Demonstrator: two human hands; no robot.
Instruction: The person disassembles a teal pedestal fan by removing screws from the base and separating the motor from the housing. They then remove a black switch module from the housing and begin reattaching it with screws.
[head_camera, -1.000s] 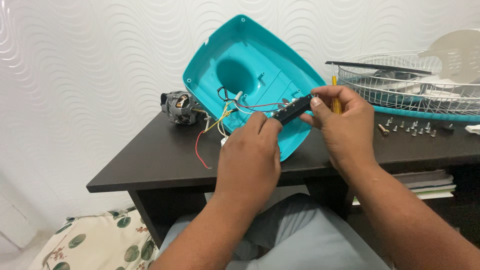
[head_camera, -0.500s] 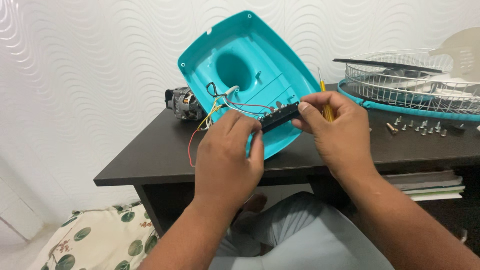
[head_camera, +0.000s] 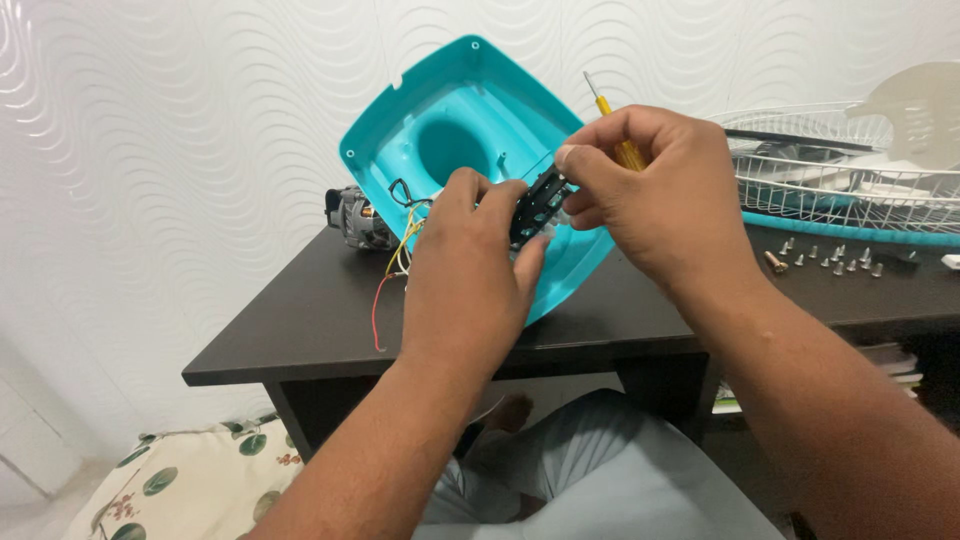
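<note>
Black switch block pinched between both hands' fingers over teal housing, desk's front edge; right hand also grips yellow screwdriver; left hand closed on block

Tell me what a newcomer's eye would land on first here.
The turquoise fan base shell stands tilted on the dark desk, centre frame, with coloured wires trailing out. In front of it the left hand and right hand pinch a black switch block; the right also holds a yellow screwdriver. A wire fan guard lies at right.

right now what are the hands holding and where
Both hands, left hand and right hand, pinch the black plastic switch block at its ends; right also grips a yellow-handled screwdriver.
</note>
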